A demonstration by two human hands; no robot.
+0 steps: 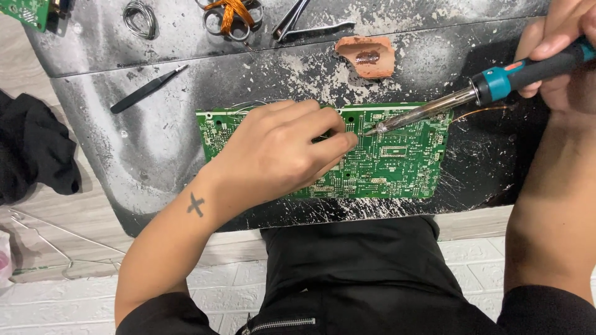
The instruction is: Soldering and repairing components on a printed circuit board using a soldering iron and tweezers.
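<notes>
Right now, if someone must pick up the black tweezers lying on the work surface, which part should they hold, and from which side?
Grip the black tweezers around the wide closed end at lower left, coming from the left. They lie flat and slanted, with the sharp tips pointing up-right toward the scissors, so that end is probably safest. The left hand is nearest; the right hand holds the soldering iron.

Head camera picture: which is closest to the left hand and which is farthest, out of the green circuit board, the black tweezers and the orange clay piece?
From the left hand:
1. Green circuit board, right under it, touching.
2. Black tweezers, up and to the left on the grey work surface.
3. Orange clay piece, up and to the right, only slightly farther than the tweezers.
</notes>
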